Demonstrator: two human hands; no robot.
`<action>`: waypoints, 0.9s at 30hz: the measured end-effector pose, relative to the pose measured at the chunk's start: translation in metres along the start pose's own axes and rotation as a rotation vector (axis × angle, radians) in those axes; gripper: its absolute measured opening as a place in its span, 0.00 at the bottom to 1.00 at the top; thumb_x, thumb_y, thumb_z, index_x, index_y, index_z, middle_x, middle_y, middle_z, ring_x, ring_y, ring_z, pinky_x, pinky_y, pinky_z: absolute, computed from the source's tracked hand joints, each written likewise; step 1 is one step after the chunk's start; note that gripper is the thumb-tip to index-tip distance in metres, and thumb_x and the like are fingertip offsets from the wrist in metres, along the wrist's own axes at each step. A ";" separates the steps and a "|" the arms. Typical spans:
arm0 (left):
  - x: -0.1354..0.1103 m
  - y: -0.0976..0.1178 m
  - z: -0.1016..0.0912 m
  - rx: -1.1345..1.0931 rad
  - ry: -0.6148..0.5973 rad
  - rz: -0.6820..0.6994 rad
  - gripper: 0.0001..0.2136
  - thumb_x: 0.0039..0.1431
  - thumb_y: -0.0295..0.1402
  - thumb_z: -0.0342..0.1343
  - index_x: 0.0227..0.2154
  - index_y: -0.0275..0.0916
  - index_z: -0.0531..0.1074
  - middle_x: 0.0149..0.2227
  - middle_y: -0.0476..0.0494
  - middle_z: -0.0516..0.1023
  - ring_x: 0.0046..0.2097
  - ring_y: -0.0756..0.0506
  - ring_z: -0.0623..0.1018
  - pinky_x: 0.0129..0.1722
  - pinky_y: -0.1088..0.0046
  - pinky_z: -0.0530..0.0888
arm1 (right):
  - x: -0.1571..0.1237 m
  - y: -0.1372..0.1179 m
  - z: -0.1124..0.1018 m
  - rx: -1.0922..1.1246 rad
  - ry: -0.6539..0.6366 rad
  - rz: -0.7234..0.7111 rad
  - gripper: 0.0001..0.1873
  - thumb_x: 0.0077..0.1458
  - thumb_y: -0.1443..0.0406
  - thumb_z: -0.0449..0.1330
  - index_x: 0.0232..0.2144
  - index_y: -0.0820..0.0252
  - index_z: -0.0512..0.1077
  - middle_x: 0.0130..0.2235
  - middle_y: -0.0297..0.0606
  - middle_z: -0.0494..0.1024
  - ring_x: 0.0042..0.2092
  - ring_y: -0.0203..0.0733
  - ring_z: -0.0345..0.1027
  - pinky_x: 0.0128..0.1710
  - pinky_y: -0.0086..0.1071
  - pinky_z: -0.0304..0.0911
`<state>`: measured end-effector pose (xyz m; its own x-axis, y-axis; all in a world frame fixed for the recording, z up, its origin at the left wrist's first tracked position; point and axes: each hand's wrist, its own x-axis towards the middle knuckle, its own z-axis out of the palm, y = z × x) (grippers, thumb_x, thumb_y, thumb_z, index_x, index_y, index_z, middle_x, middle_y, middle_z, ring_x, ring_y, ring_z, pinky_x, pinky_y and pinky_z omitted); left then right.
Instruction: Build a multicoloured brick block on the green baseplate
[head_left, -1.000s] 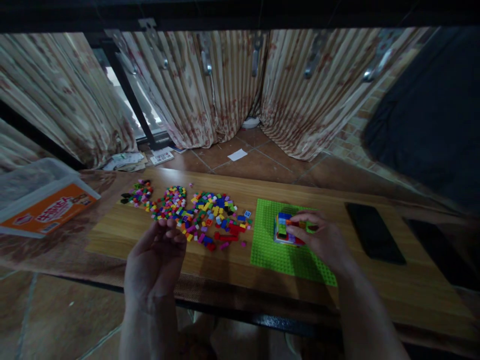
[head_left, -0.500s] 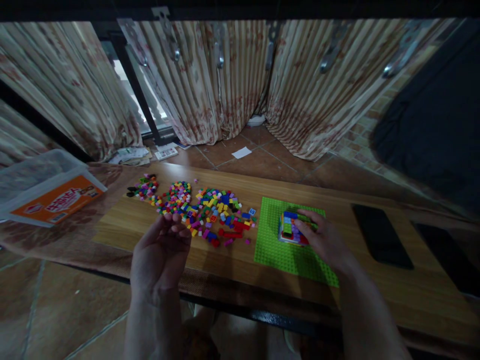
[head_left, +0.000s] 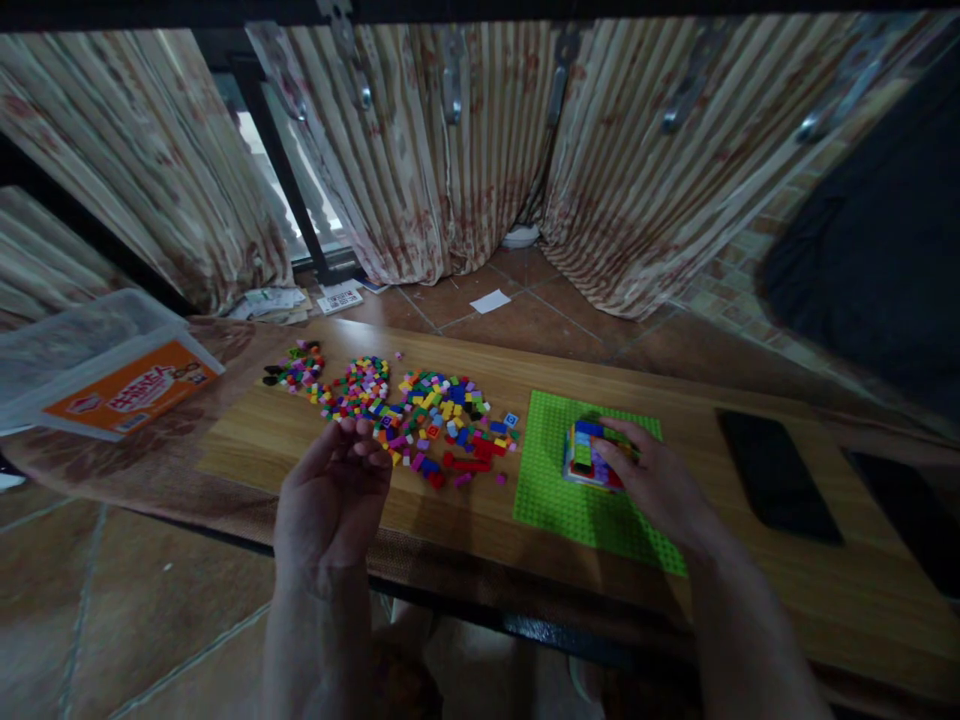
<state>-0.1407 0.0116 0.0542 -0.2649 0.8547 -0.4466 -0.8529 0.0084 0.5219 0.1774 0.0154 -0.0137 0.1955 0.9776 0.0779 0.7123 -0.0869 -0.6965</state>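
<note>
Left hand, lower left of centre: upturned, fingers loosely curled, palm bare. Right hand, right of centre: fingers bent at brick build on green baseplate; grip unclear.

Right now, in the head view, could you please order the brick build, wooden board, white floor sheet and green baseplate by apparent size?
Largest to smallest:
wooden board
green baseplate
brick build, partly hidden by the right hand
white floor sheet
</note>
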 end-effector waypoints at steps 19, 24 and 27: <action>-0.001 -0.010 0.005 -0.016 -0.017 -0.023 0.11 0.63 0.25 0.46 0.27 0.32 0.70 0.26 0.46 0.72 0.24 0.55 0.70 0.23 0.81 0.70 | -0.008 0.001 0.003 -0.077 0.034 -0.045 0.29 0.59 0.49 0.50 0.54 0.62 0.69 0.51 0.52 0.74 0.52 0.54 0.69 0.52 0.49 0.62; 0.000 -0.006 0.002 -0.024 -0.009 -0.009 0.11 0.63 0.25 0.46 0.27 0.32 0.70 0.26 0.46 0.73 0.23 0.55 0.70 0.22 0.80 0.70 | -0.004 0.003 -0.012 0.064 0.303 0.017 0.26 0.61 0.50 0.47 0.47 0.61 0.74 0.46 0.48 0.79 0.47 0.52 0.72 0.49 0.48 0.65; 0.000 -0.004 0.002 -0.030 0.001 -0.014 0.11 0.63 0.25 0.46 0.27 0.32 0.70 0.26 0.46 0.73 0.23 0.55 0.70 0.23 0.81 0.70 | -0.004 -0.007 -0.016 0.174 0.523 0.010 0.23 0.62 0.52 0.50 0.42 0.62 0.76 0.39 0.45 0.80 0.41 0.49 0.74 0.43 0.45 0.67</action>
<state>-0.1364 0.0123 0.0534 -0.2534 0.8541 -0.4542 -0.8696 0.0046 0.4938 0.1827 0.0091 0.0022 0.5421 0.7478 0.3834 0.5955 -0.0198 -0.8031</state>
